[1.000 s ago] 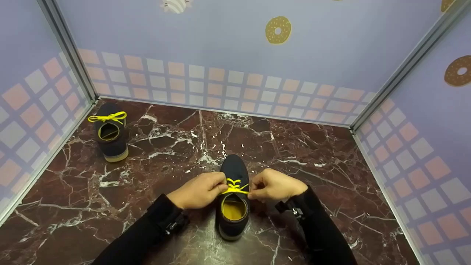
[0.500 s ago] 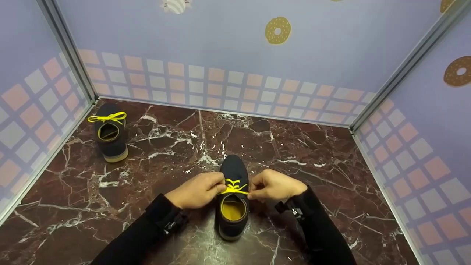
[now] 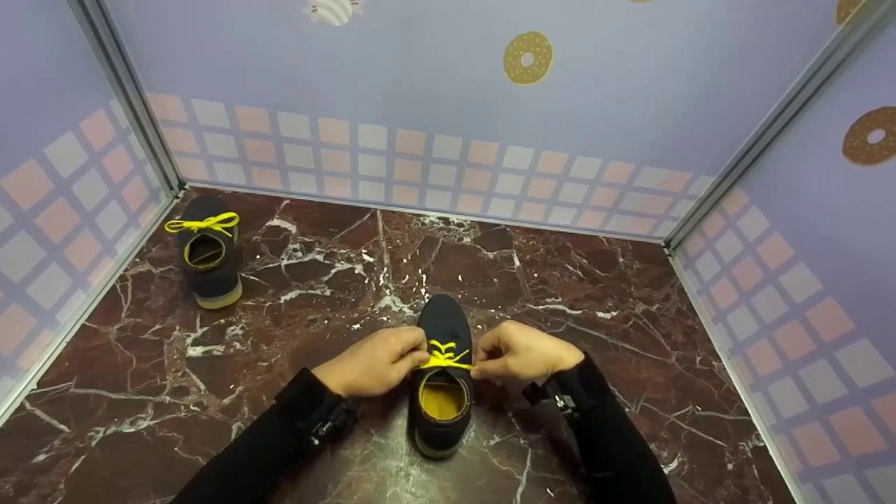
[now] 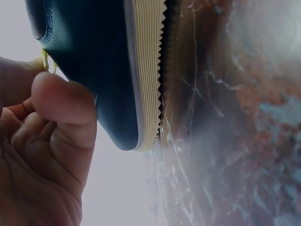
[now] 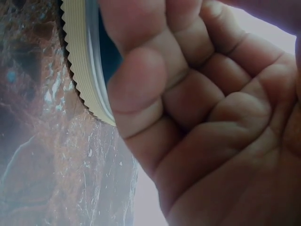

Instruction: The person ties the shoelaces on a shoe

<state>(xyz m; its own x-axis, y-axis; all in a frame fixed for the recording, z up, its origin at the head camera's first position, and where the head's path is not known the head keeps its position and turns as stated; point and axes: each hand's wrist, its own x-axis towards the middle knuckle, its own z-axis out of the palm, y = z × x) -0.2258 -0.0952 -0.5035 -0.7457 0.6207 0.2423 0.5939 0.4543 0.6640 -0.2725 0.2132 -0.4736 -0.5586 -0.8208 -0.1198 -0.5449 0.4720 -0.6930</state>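
Both hands sit close together at 6 o'clock on the floor, one on each side of the near shoe point(image 3: 442, 378). My left hand point(image 3: 378, 362) pinches the yellow lace point(image 3: 445, 356) from the 9 o'clock side, fingers curled; my right hand point(image 3: 521, 352) pinches it from the 3 o'clock side, fingers curled the same way. Between them the lace runs taut across the shoe's throat. That shoe is dark navy with a yellow lining and a ribbed cream sole point(image 4: 146, 70), its toe toward 12 o'clock and its heel toward me.

Open floor spreads wide toward 12 and 2 o'clock. At 10 o'clock, well apart from my hands, the second shoe point(image 3: 207, 260) stands just beside the left wall point(image 3: 49, 210), its yellow bow tied. Walls close the space on three sides, meeting in metal corner strips.

Both forearms, in black sleeves, angle inward from the bottom edge, wrists low near the floor.

Underneath lies dark red marble point(image 3: 595, 280) with white veins, glossy. Lilac wall panels carry pink-and-white squares and doughnut prints point(image 3: 528, 57).
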